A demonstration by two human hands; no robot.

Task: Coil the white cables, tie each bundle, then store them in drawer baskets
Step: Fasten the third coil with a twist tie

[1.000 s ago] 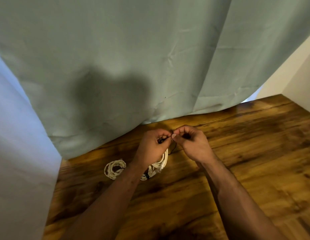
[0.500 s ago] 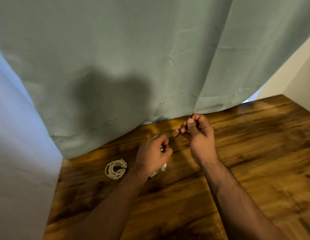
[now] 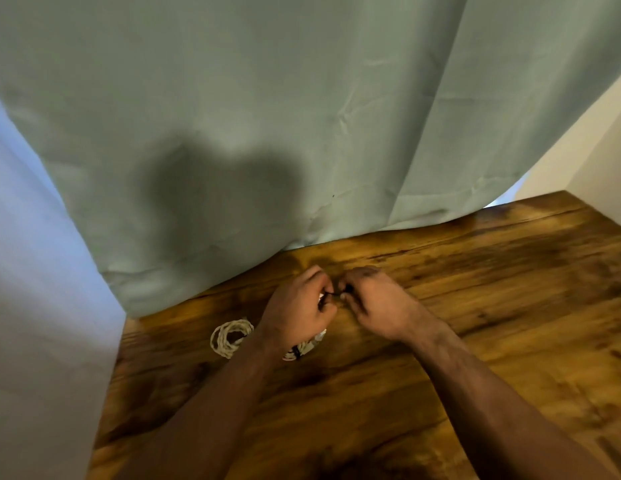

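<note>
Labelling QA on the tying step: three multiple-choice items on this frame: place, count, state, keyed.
1. Where is the separate coil? A) on the table, left of the left hand B) at the table's right edge C) in a drawer
2. White coils in view? A) one B) two C) four
3. The hands? A) flat on the table B) both pinching the black tie C) apart, idle
Key: A, it lies by the left wrist; B, a second coil shows under the left hand; B, the right hand meets the left on the tie.

Left hand [image 3: 297, 311] hides most of cable bundle [image 3: 309, 345].
</note>
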